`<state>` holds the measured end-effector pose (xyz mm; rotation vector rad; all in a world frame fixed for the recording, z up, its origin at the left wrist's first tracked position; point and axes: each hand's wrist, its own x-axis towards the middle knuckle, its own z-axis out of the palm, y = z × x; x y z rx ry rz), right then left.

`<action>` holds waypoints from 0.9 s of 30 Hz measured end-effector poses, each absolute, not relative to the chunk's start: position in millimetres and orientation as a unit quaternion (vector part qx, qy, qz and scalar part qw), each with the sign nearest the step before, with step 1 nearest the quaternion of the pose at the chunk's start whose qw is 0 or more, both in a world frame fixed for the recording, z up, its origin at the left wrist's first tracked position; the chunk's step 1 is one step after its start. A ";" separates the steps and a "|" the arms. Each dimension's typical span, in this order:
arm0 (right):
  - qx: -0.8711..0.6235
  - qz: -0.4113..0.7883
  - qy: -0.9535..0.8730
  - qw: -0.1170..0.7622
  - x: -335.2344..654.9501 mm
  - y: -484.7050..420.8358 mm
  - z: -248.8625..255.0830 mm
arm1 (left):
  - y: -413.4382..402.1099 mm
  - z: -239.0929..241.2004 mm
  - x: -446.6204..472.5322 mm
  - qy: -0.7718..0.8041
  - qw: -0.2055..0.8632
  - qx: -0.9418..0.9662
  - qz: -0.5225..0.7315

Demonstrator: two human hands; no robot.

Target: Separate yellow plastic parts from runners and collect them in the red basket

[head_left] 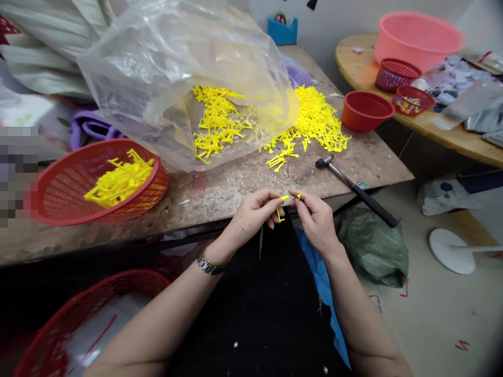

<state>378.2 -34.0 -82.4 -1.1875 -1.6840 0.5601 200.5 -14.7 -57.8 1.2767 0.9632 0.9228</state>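
My left hand [259, 210] is closed, pinching a thin yellow plastic piece [280, 213] with a bent end hanging below the fingers. Close beside it, my right hand [315, 219] pinches a small yellow plastic part [299, 196] between thumb and forefinger. Both hands are held just off the table's front edge, their fingertips nearly meeting. Beyond them, a few loose yellow pieces [281, 159] lie in front of a large yellow heap [318, 119]. More yellow pieces [120, 180] rest inside a red basket [51, 195] on the left.
A clear plastic bag [157, 68] covers part of the table [220, 191]. On the right, a hammer [356, 189] lies with its handle past the edge, near a red bowl [367, 112]. A pink tub [418, 39] stands on a round table [356, 57]. A green sack [373, 246] sits below.
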 end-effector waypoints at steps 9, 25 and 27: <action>-0.498 0.260 -0.688 0.459 376.1 -39.0 -82.8 | -18.1 -57.5 202.8 0.434 0.538 0.609 0.389; -0.532 0.241 -0.689 0.429 372.1 -46.0 -77.7 | -25.8 -55.3 207.4 0.449 0.489 0.635 0.395; -0.535 0.237 -0.693 0.421 371.9 -46.7 -78.2 | -26.8 -55.1 208.1 0.450 0.483 0.638 0.395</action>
